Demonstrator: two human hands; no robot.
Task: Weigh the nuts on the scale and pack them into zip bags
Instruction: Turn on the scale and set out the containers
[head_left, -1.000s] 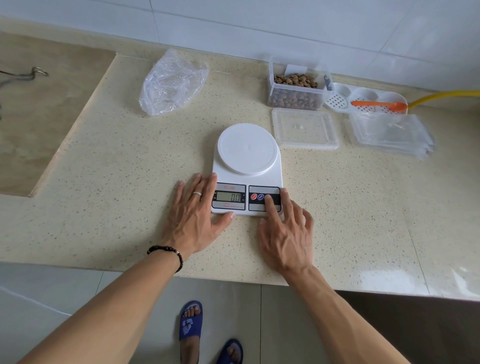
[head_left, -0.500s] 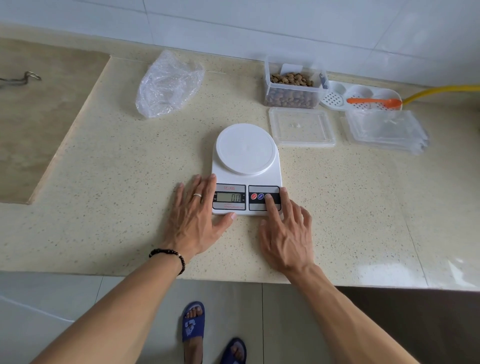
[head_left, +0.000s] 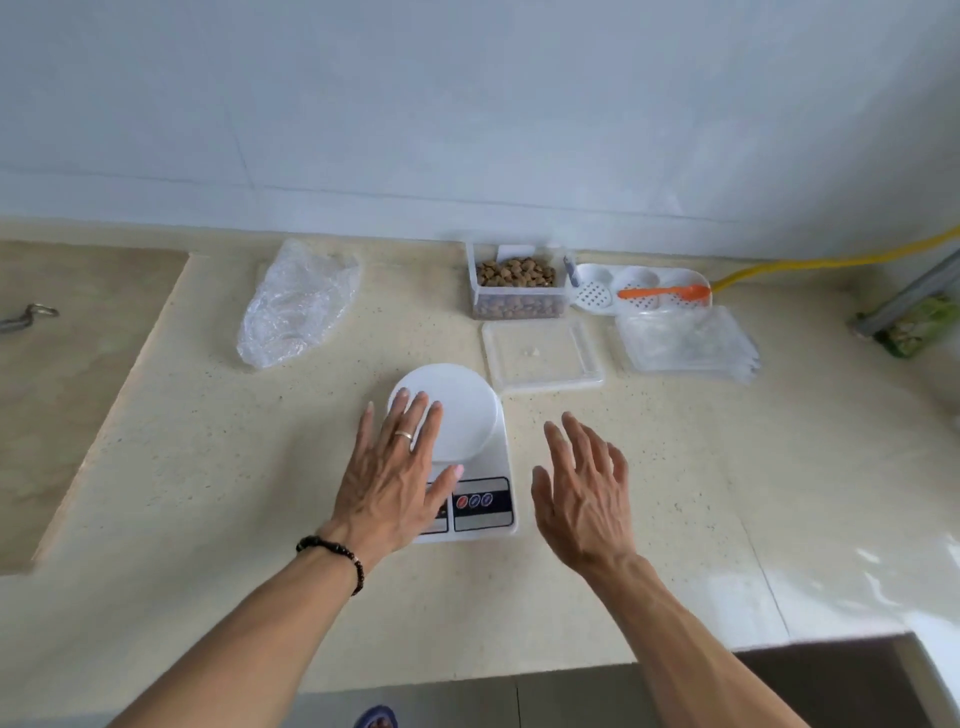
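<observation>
A white digital scale with a round platform stands mid-counter. My left hand is spread flat over its left side, covering the display, fingertips over the platform's edge. My right hand hovers open just right of the scale, fingers straight, holding nothing. A clear box of brown nuts stands at the back by the wall, its clear lid lying in front of it. A stack of clear zip bags lies to the right of the lid.
A white sectioned tray with an orange spoon sits behind the bags. A crumpled clear plastic bag lies back left. A yellow hose runs along the wall at right. The counter's front edge runs close below my forearms.
Both hands lifted off the scale's front and moved forward; the left now covers the display and platform edge, the right left the buttons. The camera tilted up.
</observation>
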